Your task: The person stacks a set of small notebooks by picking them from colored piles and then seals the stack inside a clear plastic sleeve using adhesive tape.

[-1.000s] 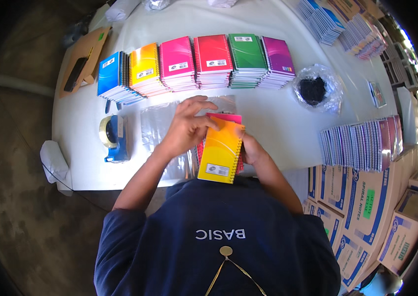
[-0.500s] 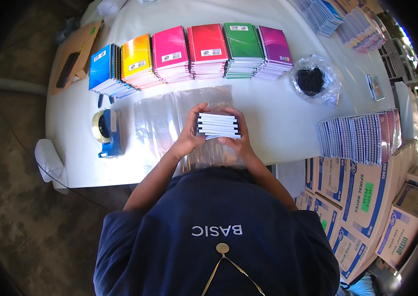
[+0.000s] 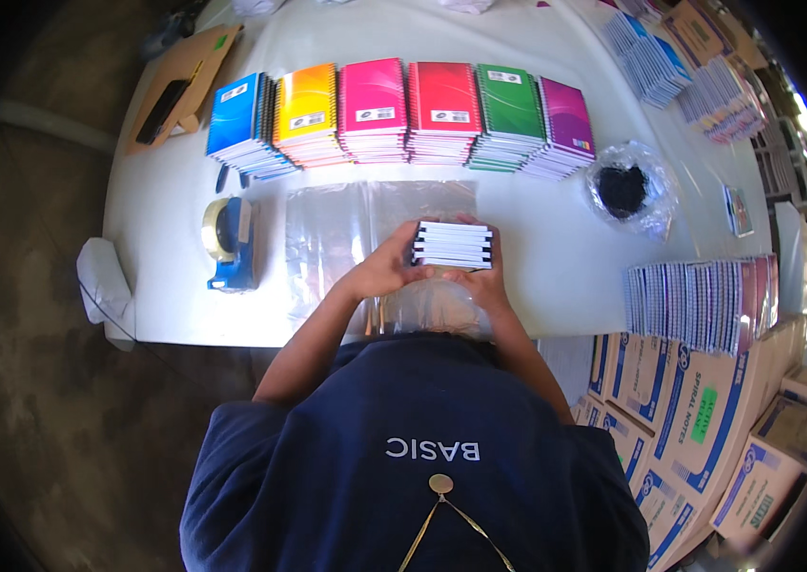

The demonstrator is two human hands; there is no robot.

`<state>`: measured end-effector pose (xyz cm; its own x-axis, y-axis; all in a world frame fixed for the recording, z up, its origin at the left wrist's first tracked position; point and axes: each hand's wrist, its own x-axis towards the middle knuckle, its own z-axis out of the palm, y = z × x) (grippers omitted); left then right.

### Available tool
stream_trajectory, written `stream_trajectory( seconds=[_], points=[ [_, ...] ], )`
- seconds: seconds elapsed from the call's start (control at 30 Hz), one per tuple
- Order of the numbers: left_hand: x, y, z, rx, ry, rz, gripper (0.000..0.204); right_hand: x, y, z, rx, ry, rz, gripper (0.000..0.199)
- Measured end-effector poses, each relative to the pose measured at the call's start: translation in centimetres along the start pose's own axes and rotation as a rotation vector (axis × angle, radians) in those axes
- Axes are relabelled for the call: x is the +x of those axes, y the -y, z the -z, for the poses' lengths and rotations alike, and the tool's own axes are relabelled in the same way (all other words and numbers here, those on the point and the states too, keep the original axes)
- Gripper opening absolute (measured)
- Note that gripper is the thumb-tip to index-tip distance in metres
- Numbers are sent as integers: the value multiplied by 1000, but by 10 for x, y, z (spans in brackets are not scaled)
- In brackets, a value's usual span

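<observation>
A small stack of spiral notebooks (image 3: 453, 246) sits between my two hands, its white page edges facing up toward me and black bindings showing at the sides. My left hand (image 3: 389, 269) grips the stack's left side, thumb along the near edge. The right side is held by my right hand (image 3: 485, 284), whose thumb also reaches the near edge. Beneath the hands, clear plastic bags or sheets (image 3: 325, 214) lie flat on the white table (image 3: 537, 214). Most fingertips are hidden behind the stack.
Beyond my hands stands a row of coloured notebook stacks (image 3: 373, 95). A blue tape dispenser (image 3: 239, 250) is at left, near a cardboard piece (image 3: 208, 71). At right are a plastic bag with black contents (image 3: 624, 191), more spiral notebooks (image 3: 694, 300) and cartons (image 3: 670, 400).
The whole view has shifted, so the table appears farther right. The held notebooks look more evenly squared; the lowest one was slightly askew before. Both hands keep their grip.
</observation>
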<state>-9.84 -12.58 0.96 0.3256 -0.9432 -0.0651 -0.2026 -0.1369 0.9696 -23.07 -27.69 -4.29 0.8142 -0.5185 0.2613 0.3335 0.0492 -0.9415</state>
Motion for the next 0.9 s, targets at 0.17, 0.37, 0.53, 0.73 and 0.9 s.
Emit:
stream_trajectory(
  seconds=[0.17, 0.37, 0.53, 0.73, 0.9],
  points=[
    [4, -38, 106, 627, -451, 233, 57, 6, 7, 20, -151, 80, -228, 57],
    [-2, -4, 216, 1498, -876, 250, 53, 29, 23, -6, -39, -8, -279, 48],
    [5, -24, 226, 1389, -635, 378, 42, 27, 34, -16, 365, -177, -515, 38],
    [-10, -78, 224, 924, -1161, -91, 32, 24, 43, -15, 584, -252, -654, 38],
    [5, -149, 85, 520, -1059, -72, 33, 23, 38, -13, 584, -328, -589, 51]
  ],
)
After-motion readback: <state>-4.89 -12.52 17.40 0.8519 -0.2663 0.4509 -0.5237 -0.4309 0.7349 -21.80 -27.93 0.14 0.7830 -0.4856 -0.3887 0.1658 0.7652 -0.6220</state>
